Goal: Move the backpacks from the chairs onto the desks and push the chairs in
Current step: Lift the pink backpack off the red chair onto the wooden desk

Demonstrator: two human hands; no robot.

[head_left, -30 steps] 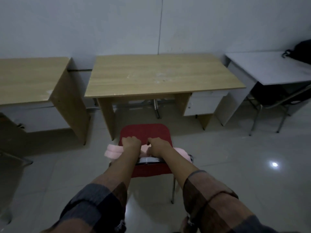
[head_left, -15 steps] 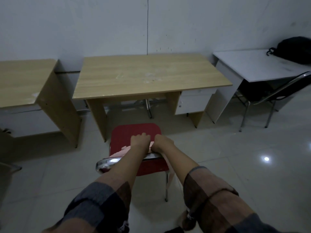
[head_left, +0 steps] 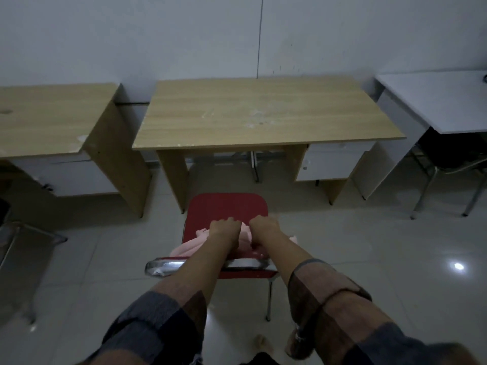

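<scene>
Wood counter (head_left: 263, 114) sits dead ahead against the wall, top bare, kneehole open between its legs. 2 more counters flank it: wood on the left (head_left: 50, 119), white on the right (head_left: 442, 98) with a dark chair (head_left: 448, 164) tucked under.

Red chair (head_left: 226, 217) stands just short of the middle counter, seat facing the kneehole, chrome backrest bar (head_left: 163, 267) nearest the camera.

Pink backpack (head_left: 188, 246) is on the seat, slumped against the backrest, not on any counter yet.

Left hand (head_left: 225, 230) and right hand (head_left: 263, 229) are side by side, fingers curled down into the top of the backpack, looks like both are clenched on it.

Risks, my read: soft fabric could slip or sag on the lift; a strap could snag the backrest bar and drag the chair; a short lift would clip the counter edge.
</scene>
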